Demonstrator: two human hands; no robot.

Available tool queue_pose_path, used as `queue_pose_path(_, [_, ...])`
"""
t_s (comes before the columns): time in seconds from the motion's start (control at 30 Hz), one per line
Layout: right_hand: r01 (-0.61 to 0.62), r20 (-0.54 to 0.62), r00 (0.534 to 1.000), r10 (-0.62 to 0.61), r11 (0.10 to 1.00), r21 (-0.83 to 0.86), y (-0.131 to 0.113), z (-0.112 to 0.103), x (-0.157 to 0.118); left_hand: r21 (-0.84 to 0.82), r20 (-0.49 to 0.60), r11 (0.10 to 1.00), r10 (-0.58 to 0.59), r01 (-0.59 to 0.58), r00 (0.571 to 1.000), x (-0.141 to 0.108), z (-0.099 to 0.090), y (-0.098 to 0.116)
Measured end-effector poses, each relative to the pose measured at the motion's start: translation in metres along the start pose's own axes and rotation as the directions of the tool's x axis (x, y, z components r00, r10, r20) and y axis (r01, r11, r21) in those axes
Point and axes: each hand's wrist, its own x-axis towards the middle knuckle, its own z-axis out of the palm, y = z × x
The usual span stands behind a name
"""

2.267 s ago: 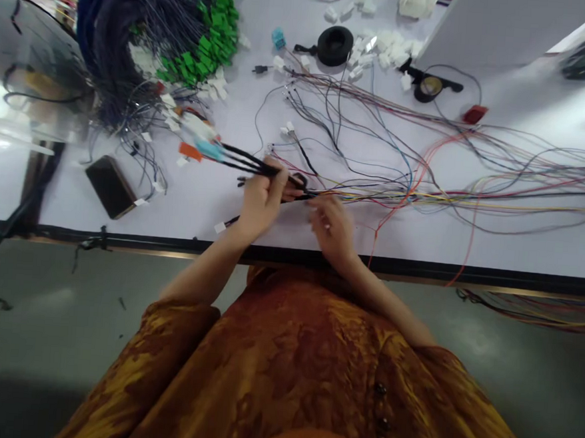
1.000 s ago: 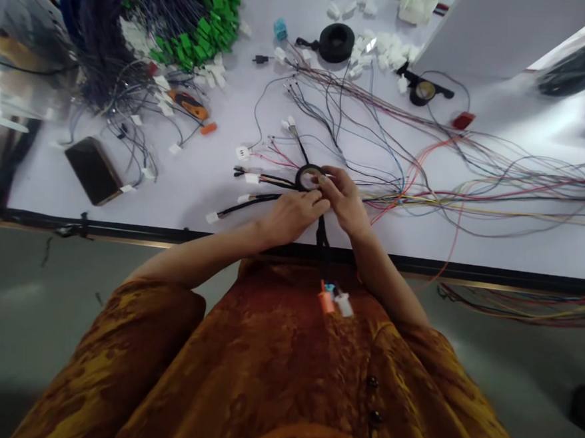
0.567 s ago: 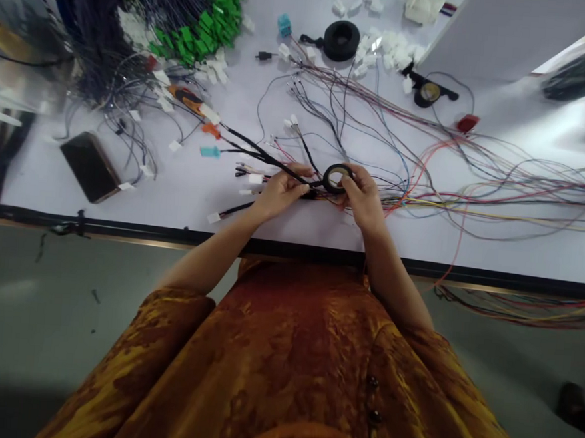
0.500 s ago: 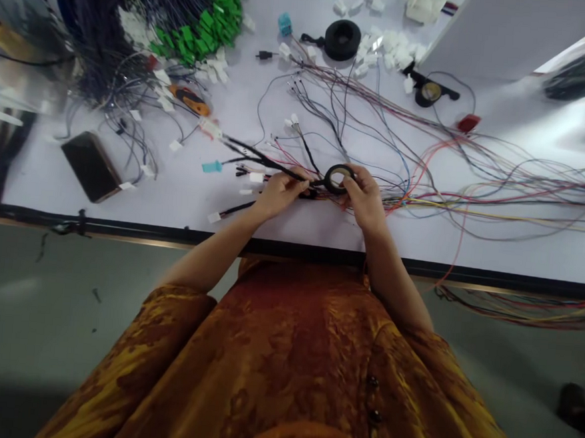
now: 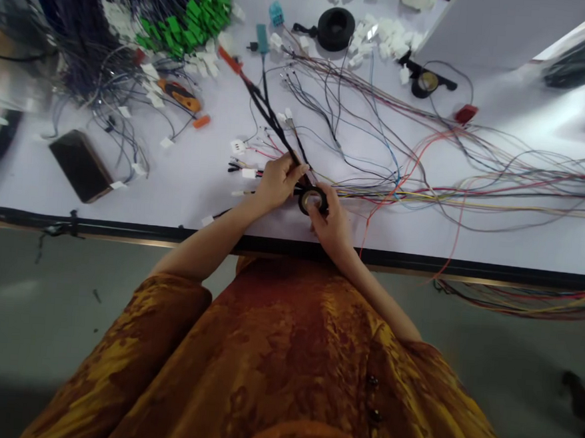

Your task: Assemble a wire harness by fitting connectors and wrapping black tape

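Black-wrapped cable bundle (image 5: 274,121) slants over the counter (image 5: 190,178), left hand (image 5: 276,181) fingers clamped on it near the tape roll (image 5: 302,202); right hand (image 5: 336,225) fingers closed on that roll, thumb at its core. Bundle likely light, bendy, a bit springy, wrap probably not slippery; best hold is the thick wrapped stretch, not the orange connector (image 5: 230,60) or blue connector (image 5: 262,38), whose wire joints may be fragile. Roll looks light, fairly stiff: grip by rim and core.
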Motion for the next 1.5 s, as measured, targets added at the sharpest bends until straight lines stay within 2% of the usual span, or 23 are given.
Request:
queue_pose_path(0.13, [-0.112, 0.022, 0.994, 0.109, 0.977, 0.183, -0.004, 0.015, -0.002, 0.225, 0.119, 0.965, 0.113, -0.138, 0.986, 0.01, -0.009, 0.022])
queue_pose_path(0.27, [-0.247, 0.095, 0.969, 0.228, 0.88, 0.404, -0.011, 0.024, -0.002, 0.328, 0.244, 0.921, 0.134, -0.212, 0.96, 0.018, -0.013, 0.04])
queue_pose_path(0.37, [-0.294, 0.155, 0.956, 0.251, 0.796, 0.529, -0.015, 0.031, -0.004, 0.385, 0.263, 0.893, 0.137, -0.234, 0.955, 0.022, -0.011, 0.046])
queue_pose_path(0.47, [-0.316, 0.274, 0.943, 0.186, 0.757, 0.572, -0.014, 0.035, -0.007, 0.457, 0.231, 0.865, 0.112, -0.209, 0.967, 0.023, -0.006, 0.047])
queue_pose_path(0.57, [-0.303, 0.348, 0.928, 0.131, 0.809, 0.503, -0.007, 0.026, -0.007, 0.548, 0.237, 0.821, 0.032, -0.161, 0.971, 0.013, 0.0, 0.05])
queue_pose_path(0.63, [-0.24, 0.296, 0.947, 0.124, 0.888, 0.392, -0.001, 0.011, -0.002, 0.627, 0.274, 0.758, -0.001, -0.178, 0.962, 0.0, 0.005, 0.055])
queue_pose_path(0.7, [-0.117, 0.152, 0.985, 0.085, 0.969, 0.218, 0.001, -0.01, 0.012, 0.698, 0.308, 0.681, -0.005, -0.222, 0.951, -0.017, 0.01, 0.06])
queue_pose_path(0.77, [0.033, 0.058, 0.998, -0.033, 0.999, 0.013, 0.0, -0.029, 0.033, 0.745, 0.33, 0.61, 0.013, -0.269, 0.944, -0.031, 0.016, 0.063])
queue_pose_path(0.83, [0.198, 0.16, 0.971, -0.176, 0.971, -0.136, -0.004, -0.042, 0.058, 0.761, 0.353, 0.557, 0.072, -0.331, 0.933, -0.041, 0.021, 0.06])
queue_pose_path(0.9, [0.362, 0.358, 0.895, -0.266, 0.902, -0.236, -0.007, -0.047, 0.083, 0.729, 0.38, 0.548, 0.174, -0.41, 0.908, -0.044, 0.022, 0.048])
queue_pose_path(0.97, [0.484, 0.52, 0.809, -0.273, 0.812, -0.327, -0.011, -0.047, 0.1, 0.651, 0.345, 0.614, 0.286, -0.447, 0.894, -0.045, 0.021, 0.031])
queue_pose_path(1.0, [0.526, 0.575, 0.777, -0.255, 0.765, -0.372, -0.012, -0.047, 0.106, 0.591, 0.288, 0.674, 0.337, -0.443, 0.896, -0.045, 0.019, 0.023])
queue_pose_path(1.07, [0.581, 0.623, 0.749, -0.225, 0.674, -0.455, -0.016, -0.048, 0.11, 0.437, 0.105, 0.814, 0.376, -0.382, 0.921, -0.044, 0.017, 0.009])
queue_pose_path(1.13, [0.62, 0.624, 0.743, -0.243, 0.6, -0.505, -0.019, -0.051, 0.109, 0.242, -0.104, 0.941, 0.268, -0.237, 0.958, -0.041, 0.015, 0.0])
queue_pose_path(1.2, [0.643, 0.613, 0.738, -0.28, 0.568, -0.515, -0.02, -0.053, 0.105, 0.026, -0.214, 0.999, 0.047, -0.043, 0.976, -0.037, 0.015, -0.005])
queue_pose_path(1.27, [0.637, 0.611, 0.741, -0.279, 0.579, -0.508, -0.019, -0.053, 0.101, -0.149, -0.158, 0.984, -0.126, 0.102, 0.979, -0.031, 0.014, -0.007])
queue_pose_path(1.3, [0.625, 0.609, 0.748, -0.264, 0.591, -0.511, -0.018, -0.052, 0.1, -0.203, -0.097, 0.97, -0.156, 0.134, 0.983, -0.028, 0.013, -0.007])
queue_pose_path(1.37, [0.587, 0.59, 0.774, -0.229, 0.607, -0.535, -0.016, -0.049, 0.098, -0.244, 0.006, 0.96, -0.14, 0.137, 0.99, -0.023, 0.013, -0.009])
queue_pose_path(1.4, [0.571, 0.577, 0.787, -0.216, 0.61, -0.55, -0.016, -0.047, 0.098, -0.238, 0.024, 0.963, -0.122, 0.124, 0.992, -0.022, 0.013, -0.009])
queue_pose_path(1.5, [0.56, 0.561, 0.799, -0.214, 0.605, -0.566, -0.016, -0.047, 0.093, -0.153, -0.057, 0.983, -0.109, 0.099, 0.992, -0.021, 0.016, -0.008])
